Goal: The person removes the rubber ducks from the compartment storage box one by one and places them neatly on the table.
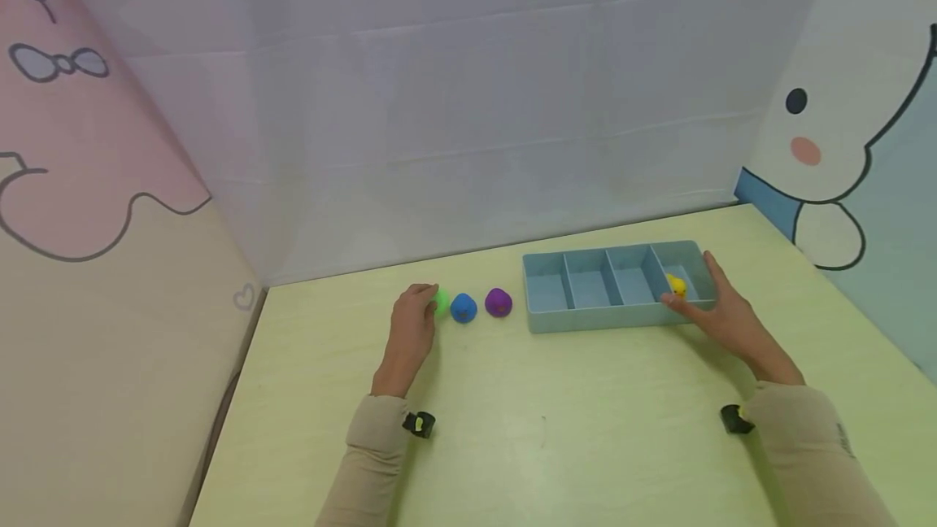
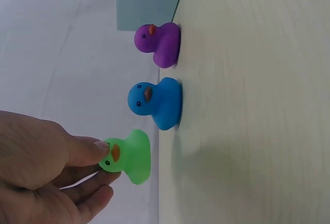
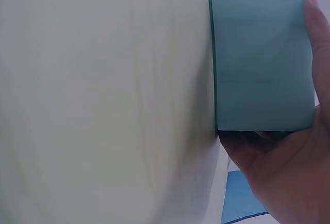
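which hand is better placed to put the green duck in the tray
Probably the left hand: it pinches the green duck by its head, while the right hand grips the tray at the end farthest from that duck.

Green duck [image 1: 442, 302] partly behind fingers [image 1: 424, 289]

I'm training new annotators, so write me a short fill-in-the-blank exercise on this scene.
1. The pinched duck in the left hand is ____.
2. The table duck between the blue duck and the tray is ____.
3. The tray is divided into ____ compartments.
4. The small duck in the end compartment beside the right hand is ____.

Missing words: green; purple; four; yellow.
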The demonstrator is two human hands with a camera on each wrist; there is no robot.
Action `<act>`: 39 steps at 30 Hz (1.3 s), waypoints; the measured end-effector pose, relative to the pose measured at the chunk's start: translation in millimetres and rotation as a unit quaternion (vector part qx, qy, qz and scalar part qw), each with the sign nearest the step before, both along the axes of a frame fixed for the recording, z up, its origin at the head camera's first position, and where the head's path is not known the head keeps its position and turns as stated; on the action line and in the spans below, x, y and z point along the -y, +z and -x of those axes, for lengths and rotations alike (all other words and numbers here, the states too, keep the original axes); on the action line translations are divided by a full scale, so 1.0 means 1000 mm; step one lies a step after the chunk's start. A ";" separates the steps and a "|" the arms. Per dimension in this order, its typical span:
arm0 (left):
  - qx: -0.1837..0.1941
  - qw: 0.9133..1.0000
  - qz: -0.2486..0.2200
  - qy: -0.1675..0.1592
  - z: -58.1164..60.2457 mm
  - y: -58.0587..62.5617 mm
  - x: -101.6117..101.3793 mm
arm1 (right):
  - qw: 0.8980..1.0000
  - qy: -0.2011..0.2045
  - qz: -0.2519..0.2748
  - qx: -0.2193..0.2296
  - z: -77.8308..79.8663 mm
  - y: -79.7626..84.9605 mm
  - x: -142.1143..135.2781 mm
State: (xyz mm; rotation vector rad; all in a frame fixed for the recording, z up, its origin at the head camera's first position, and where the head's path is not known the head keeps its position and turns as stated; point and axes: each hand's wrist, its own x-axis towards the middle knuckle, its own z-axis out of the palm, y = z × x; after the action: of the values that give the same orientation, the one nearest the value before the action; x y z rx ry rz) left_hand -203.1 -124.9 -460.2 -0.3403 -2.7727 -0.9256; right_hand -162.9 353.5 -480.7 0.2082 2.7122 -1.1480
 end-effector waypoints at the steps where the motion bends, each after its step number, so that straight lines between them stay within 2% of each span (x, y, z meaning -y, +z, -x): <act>1: 0.004 1.000 0.002 0.001 0.001 -0.002 0.001 | 1.000 -0.001 -0.002 -0.001 0.000 0.000 0.000; 17: 0.037 0.999 0.009 0.009 0.002 -0.017 0.011 | 1.000 0.001 -0.002 -0.008 0.001 0.000 0.000; 32: 0.047 0.999 0.003 0.001 -0.001 -0.015 0.012 | 1.000 -0.005 -0.007 0.001 0.001 -0.002 0.002; 39: 0.021 1.000 -0.007 -0.021 0.001 -0.010 0.008 | 1.000 -0.003 -0.004 0.000 -0.001 0.001 0.002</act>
State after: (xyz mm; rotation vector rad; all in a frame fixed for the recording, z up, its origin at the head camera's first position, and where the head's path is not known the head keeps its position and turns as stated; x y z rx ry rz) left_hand -204.2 -133.2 -470.4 -0.3819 -2.8044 -0.9732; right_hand -162.3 351.1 -480.2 0.2183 2.7178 -1.1387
